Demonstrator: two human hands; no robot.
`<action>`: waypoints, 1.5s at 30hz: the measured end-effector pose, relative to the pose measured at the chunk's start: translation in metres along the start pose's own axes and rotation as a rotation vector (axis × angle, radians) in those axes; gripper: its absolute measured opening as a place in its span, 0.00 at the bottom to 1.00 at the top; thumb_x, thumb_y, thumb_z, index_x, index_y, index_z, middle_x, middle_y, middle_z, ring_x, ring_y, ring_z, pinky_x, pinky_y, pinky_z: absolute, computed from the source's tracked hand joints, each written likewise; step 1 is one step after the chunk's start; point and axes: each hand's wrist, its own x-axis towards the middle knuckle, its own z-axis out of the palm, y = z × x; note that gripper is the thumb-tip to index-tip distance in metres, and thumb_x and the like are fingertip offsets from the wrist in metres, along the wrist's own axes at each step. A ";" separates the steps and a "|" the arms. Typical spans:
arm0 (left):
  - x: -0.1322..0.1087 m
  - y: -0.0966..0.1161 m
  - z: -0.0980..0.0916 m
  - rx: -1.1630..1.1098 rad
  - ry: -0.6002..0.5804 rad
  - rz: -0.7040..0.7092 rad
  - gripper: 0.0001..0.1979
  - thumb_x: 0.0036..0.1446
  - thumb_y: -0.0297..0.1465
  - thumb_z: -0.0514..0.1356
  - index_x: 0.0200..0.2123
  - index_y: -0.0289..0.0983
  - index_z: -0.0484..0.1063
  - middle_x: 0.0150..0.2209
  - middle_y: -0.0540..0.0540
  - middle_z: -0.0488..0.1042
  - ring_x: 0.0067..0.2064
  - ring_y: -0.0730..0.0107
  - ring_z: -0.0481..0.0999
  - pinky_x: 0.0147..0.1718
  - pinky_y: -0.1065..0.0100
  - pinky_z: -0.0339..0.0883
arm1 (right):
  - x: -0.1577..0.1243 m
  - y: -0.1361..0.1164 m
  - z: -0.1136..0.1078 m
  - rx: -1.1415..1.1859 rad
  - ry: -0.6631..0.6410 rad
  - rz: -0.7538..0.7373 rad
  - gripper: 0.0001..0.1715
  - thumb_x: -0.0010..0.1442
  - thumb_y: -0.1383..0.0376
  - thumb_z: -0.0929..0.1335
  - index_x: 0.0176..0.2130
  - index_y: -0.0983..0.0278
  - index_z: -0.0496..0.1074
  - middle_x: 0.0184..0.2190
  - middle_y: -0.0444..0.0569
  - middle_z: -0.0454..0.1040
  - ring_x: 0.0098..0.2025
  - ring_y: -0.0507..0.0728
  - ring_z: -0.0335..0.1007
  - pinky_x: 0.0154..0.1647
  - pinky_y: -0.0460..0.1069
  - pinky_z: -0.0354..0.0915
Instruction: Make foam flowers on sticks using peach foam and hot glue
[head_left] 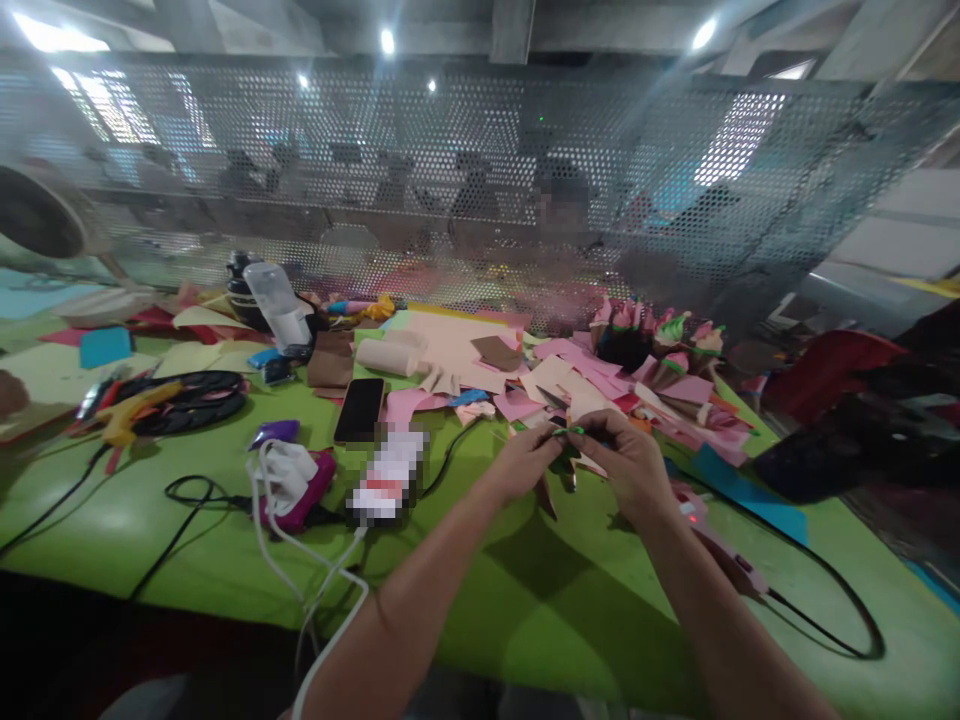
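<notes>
From my remote station I observe a green table (75, 550) spanning the near area. A perforated partition (375, 125) stands along its far side, left to right. Through the partition I register bright windows (105, 105), far left, and a bright panel (739, 140), far right. Overhead: grey ceiling (442, 25), crossed by a beam (512, 30); lit lamps (387, 41).

The left forearm (439, 570) and right forearm (701, 585) are bare, slender and rounded, broadening away from the wrists. The left hand (525, 462) and right hand (630, 465) are uncovered too, with slim fingers (602, 421) (nails and knuckles blur at this size).
</notes>
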 end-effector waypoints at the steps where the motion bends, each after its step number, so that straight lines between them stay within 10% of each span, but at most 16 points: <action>1: 0.000 0.000 0.000 0.002 -0.004 -0.006 0.13 0.62 0.34 0.55 0.43 0.37 0.76 0.43 0.45 0.78 0.47 0.64 0.75 0.52 0.64 0.66 | 0.000 -0.001 0.001 -0.002 0.007 -0.002 0.18 0.47 0.51 0.77 0.30 0.61 0.76 0.26 0.45 0.75 0.29 0.54 0.68 0.31 0.49 0.64; 20: 0.001 -0.006 0.002 -0.153 -0.009 -0.117 0.13 0.61 0.35 0.56 0.41 0.34 0.76 0.36 0.45 0.77 0.36 0.70 0.75 0.38 0.70 0.71 | -0.001 -0.006 0.003 -0.204 0.063 -0.216 0.11 0.52 0.55 0.74 0.29 0.60 0.75 0.28 0.46 0.74 0.32 0.56 0.68 0.35 0.51 0.65; 32: 0.001 0.000 0.000 -0.311 0.082 -0.209 0.12 0.59 0.34 0.59 0.41 0.36 0.79 0.38 0.46 0.80 0.37 0.71 0.76 0.38 0.72 0.70 | 0.003 0.007 0.006 0.424 0.087 0.187 0.20 0.38 0.55 0.81 0.28 0.59 0.74 0.27 0.42 0.72 0.29 0.53 0.68 0.33 0.49 0.67; 45: 0.000 0.007 -0.003 -0.414 0.089 -0.207 0.13 0.55 0.35 0.64 0.42 0.35 0.79 0.35 0.45 0.81 0.35 0.69 0.77 0.36 0.70 0.72 | 0.002 -0.002 0.003 0.263 -0.017 0.146 0.23 0.40 0.52 0.80 0.35 0.59 0.78 0.34 0.47 0.79 0.37 0.57 0.74 0.42 0.53 0.69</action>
